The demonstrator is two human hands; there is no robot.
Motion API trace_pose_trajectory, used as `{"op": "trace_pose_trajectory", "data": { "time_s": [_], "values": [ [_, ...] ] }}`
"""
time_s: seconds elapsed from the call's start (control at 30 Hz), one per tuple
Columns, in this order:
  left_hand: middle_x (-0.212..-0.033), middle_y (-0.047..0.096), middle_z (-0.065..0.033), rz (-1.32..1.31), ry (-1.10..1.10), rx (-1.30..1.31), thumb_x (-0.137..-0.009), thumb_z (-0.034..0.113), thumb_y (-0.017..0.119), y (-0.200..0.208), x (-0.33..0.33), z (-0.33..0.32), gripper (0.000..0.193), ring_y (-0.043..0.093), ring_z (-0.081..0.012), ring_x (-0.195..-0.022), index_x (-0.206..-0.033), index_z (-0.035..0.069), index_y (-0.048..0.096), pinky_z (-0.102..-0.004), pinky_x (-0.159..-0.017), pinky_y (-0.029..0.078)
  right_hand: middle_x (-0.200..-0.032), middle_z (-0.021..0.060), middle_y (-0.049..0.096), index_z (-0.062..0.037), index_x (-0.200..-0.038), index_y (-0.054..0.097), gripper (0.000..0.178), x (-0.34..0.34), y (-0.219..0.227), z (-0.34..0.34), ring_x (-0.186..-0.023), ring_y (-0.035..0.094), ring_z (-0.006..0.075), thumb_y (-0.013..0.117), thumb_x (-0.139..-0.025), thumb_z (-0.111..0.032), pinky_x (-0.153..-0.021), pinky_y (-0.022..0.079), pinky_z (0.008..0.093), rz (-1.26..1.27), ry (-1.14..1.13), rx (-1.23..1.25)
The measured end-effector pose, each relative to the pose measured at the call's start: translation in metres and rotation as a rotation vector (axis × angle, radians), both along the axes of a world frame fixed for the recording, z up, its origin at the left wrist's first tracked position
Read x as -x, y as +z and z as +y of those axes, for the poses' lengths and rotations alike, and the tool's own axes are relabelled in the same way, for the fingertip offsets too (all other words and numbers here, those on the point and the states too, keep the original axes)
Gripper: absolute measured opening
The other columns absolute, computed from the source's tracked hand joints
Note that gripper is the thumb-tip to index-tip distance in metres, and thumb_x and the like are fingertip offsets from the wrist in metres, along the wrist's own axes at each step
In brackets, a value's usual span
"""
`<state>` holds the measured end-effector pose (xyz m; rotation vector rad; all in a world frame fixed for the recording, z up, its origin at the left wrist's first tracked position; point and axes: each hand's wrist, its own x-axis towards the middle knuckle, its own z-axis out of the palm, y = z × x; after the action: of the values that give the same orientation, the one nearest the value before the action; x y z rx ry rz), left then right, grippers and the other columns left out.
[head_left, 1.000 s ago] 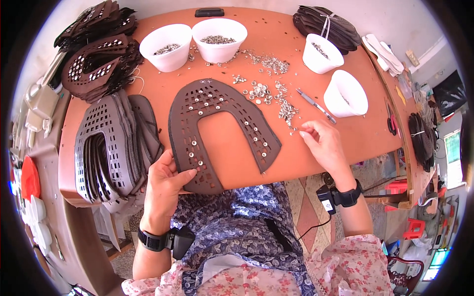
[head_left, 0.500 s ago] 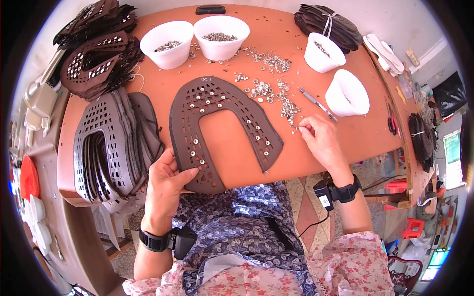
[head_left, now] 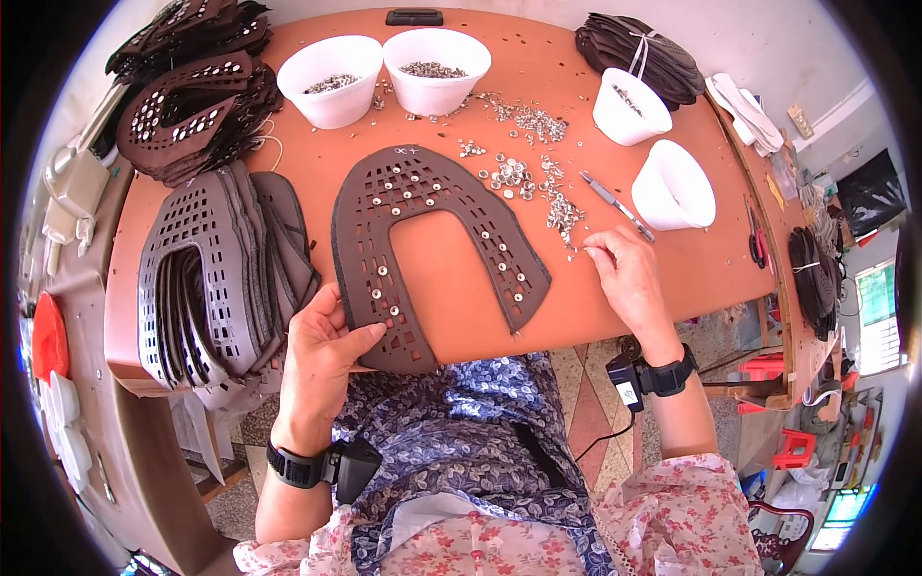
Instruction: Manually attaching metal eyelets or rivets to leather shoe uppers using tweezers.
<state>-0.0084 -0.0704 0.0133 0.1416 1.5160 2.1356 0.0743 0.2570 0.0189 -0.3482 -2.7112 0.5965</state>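
A dark brown U-shaped piece, punched with rows of rectangular slots, lies on the orange table with its curve facing away. Small round silver rivet caps sit in some slots. My left hand grips the lower left leg, thumb on top and fingers beneath the edge. To the right of the piece, my right hand is pinched just above the tabletop, close to a heap of small metal rivet parts; anything between its fingertips is too small to make out. Round caps lie in a cluster beyond.
Stacked matching pieces stand at the left, with more bundles behind. White bowls with metal bits are at the back; two more, including a tilted one, stand right. A pen lies near my right hand. The table ends before my lap.
My right hand stays pinched beside the rivet heap with hardly any movement. The whole view has shifted slightly; my left hand keeps its hold on the brown piece.
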Motion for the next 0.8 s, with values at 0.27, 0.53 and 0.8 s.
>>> {"op": "trace_pose_trajectory", "data": {
  "time_s": [0.27, 0.53, 0.8],
  "values": [
    [-0.112, 0.065, -0.0129, 0.016, 0.000, -0.007, -0.082, -0.014, 0.055, 0.001, -0.001, 0.001, 0.041, 0.064, -0.0154, -0.100, -0.122, -0.006, 0.051, -0.0282, -0.088, 0.054, -0.083, 0.0154, 0.060, 0.0001, -0.089, 0.064, 0.008, -0.001, 0.002, -0.007, -0.077, 0.061, 0.0332, 0.062, -0.085, -0.006, -0.070, 0.048, 0.0410, 0.005, -0.048, 0.047],
    [-0.113, 0.065, -0.0123, -0.032, -0.042, 0.024, -0.083, -0.011, 0.056, 0.002, -0.001, -0.010, 0.043, 0.064, -0.0152, -0.100, -0.125, -0.006, 0.051, -0.0278, -0.088, 0.054, -0.082, 0.0150, 0.061, -0.0002, -0.085, 0.062, 0.006, 0.006, -0.005, -0.008, -0.077, 0.061, 0.0326, 0.063, -0.083, -0.006, -0.069, 0.048, 0.0404, 0.016, -0.041, -0.019],
    [-0.114, 0.066, -0.0095, -0.035, -0.100, 0.037, -0.083, -0.006, 0.057, 0.000, -0.002, -0.014, 0.048, 0.065, -0.0125, -0.097, -0.130, -0.003, 0.050, -0.0225, -0.078, 0.053, -0.079, -0.0002, 0.065, -0.0012, -0.089, 0.068, 0.005, -0.006, 0.035, -0.060, -0.070, 0.057, 0.0058, 0.065, -0.088, -0.005, -0.065, 0.046, 0.0213, -0.001, 0.086, 0.498]
  ]
}}
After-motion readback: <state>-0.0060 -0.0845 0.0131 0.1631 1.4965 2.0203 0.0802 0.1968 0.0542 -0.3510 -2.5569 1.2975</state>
